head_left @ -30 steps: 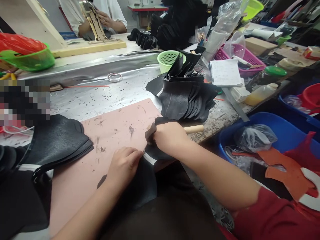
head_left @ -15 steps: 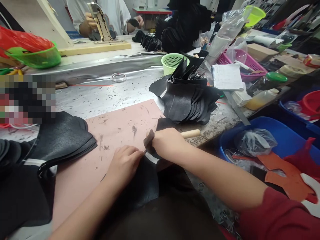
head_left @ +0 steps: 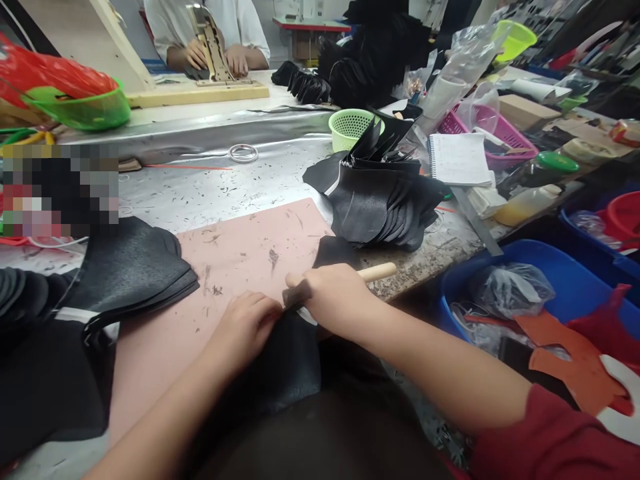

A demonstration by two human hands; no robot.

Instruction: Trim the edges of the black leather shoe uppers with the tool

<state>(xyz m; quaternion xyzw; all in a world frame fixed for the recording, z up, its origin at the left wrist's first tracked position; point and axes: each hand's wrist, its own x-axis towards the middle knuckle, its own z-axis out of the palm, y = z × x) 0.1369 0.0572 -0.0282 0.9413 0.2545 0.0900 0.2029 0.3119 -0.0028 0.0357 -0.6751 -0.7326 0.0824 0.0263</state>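
My right hand point(head_left: 334, 297) is closed round a tool with a pale wooden handle point(head_left: 378, 271), its working end pressed on the edge of a black leather piece point(head_left: 285, 363) at the near edge of a pink cutting mat point(head_left: 235, 257). My left hand point(head_left: 245, 327) lies on that same piece just left of the tool, fingers curled and pressing it down. A flat stack of black cut pieces point(head_left: 130, 270) rests on the mat's left side. A fanned bundle of black pieces point(head_left: 383, 200) stands behind my right hand.
A green mesh basket point(head_left: 345, 127), a notebook point(head_left: 459, 159), a pink basket point(head_left: 493, 133) and a bottle point(head_left: 525, 200) crowd the right. Blue bins point(head_left: 565, 280) with scraps stand below the table edge. Another person's hands point(head_left: 215, 60) work at a wooden jig across the table.
My right hand with the tool has shifted slightly left and down along the piece's edge. The person across the table has brought both hands back to the jig.
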